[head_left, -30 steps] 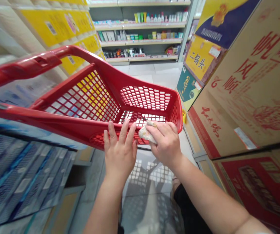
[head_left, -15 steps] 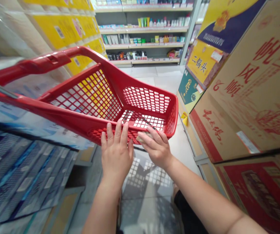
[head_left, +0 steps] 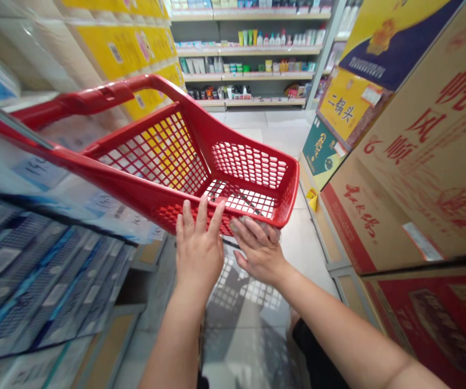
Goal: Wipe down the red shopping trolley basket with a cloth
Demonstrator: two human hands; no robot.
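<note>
A red plastic shopping basket (head_left: 233, 129) with a lattice of holes stands tilted in the middle of the view, its long handle reaching to the left. My left hand (head_left: 199, 243) lies against the near side wall, fingers spread with their tips at the rim. To its right, my right hand (head_left: 259, 249) presses a greyish cloth (head_left: 274, 233) to the same wall near the corner. Most of the cloth is hidden under the fingers. Inside the basket I see only its slotted floor.
Cardboard cartons (head_left: 414, 140) are stacked along the right. Blue packs (head_left: 54, 275) and yellow-wrapped packs (head_left: 127, 54) line the left. Shelves of bottles and tubes (head_left: 252, 70) stand across the far end of the tiled aisle floor (head_left: 252, 346).
My right hand has shifted slightly along the basket wall, its thumb now showing below. The cloth peeks out more on the right. The whole view has slid a little.
</note>
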